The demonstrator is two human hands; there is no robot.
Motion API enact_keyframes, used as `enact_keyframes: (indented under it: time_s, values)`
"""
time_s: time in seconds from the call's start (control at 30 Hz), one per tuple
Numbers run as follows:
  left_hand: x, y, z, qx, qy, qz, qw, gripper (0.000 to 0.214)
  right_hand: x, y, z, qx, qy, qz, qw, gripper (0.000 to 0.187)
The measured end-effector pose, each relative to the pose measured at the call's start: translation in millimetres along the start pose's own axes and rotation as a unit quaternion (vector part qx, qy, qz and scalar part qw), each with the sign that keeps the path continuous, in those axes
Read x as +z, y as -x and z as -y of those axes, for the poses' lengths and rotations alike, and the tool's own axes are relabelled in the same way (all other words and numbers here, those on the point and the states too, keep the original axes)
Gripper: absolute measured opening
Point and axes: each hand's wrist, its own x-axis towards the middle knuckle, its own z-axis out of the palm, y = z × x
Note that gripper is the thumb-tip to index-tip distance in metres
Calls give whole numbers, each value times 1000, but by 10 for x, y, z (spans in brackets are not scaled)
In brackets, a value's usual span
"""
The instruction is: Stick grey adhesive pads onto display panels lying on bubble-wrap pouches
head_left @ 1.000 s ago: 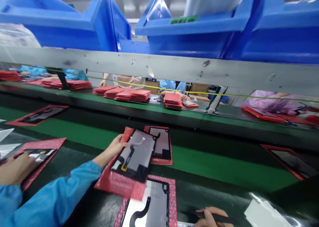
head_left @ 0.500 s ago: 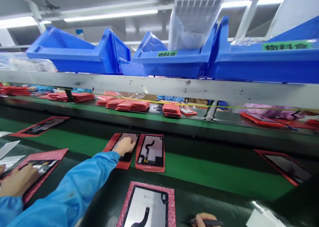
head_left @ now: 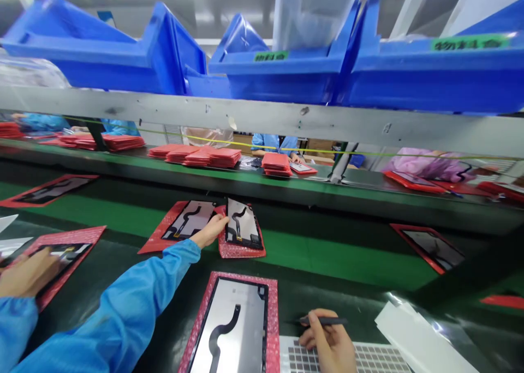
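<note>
My left hand [head_left: 210, 231] stretches out in a blue sleeve, its fingertips against the edge of a pink bubble pouch [head_left: 241, 252]. That pouch carries a tilted black-edged display panel [head_left: 242, 226]. Just left of my hand lies a second panel [head_left: 189, 220] on a red pouch [head_left: 158, 242]. Nearest me, a large panel with a black ribbon cable [head_left: 233, 321] rests on another pink pouch [head_left: 273, 329]. My right hand [head_left: 327, 337] grips a black stylus pen [head_left: 323, 320] above a grey-gridded sheet [head_left: 379, 356]. Another person's hand [head_left: 28, 272] rests on a panel at far left.
Blue plastic bins [head_left: 270, 73] sit on a shelf above a grey metal beam [head_left: 245, 116]. A green conveyor belt [head_left: 327, 258] carries more pouched panels. Stacks of red pouches [head_left: 204, 156] lie on a farther bench among co-workers. A white sheet [head_left: 421, 335] lies at lower right.
My left hand has shifted from the left panel to the right pouch. The left panel now lies turned, and the right one is tilted. My right hand and pen have risen further into view.
</note>
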Motion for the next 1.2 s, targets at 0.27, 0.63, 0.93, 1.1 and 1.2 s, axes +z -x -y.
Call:
enact_keyframes:
  time_s: [0.27,0.63,0.93,1.1,1.2]
  values:
    - [-332,1125,-83,-54,125,30,990,24,-82,-39,69,14,23,39,999,46]
    - [-541,2554,672,-126,93,223,962,43,-147,-23,228,42,39,51,997,41]
    - [-586,2541,669,72,-268,123,953,34,-274,82,314,85,130,190,969,37]
    - [-577,2451,584,188,-361,57,912,32,-262,44,245,101,152,208,961,38]
    - [-444,2526,486,285,-359,146,877,21,-267,34,237,105,156,207,960,39]
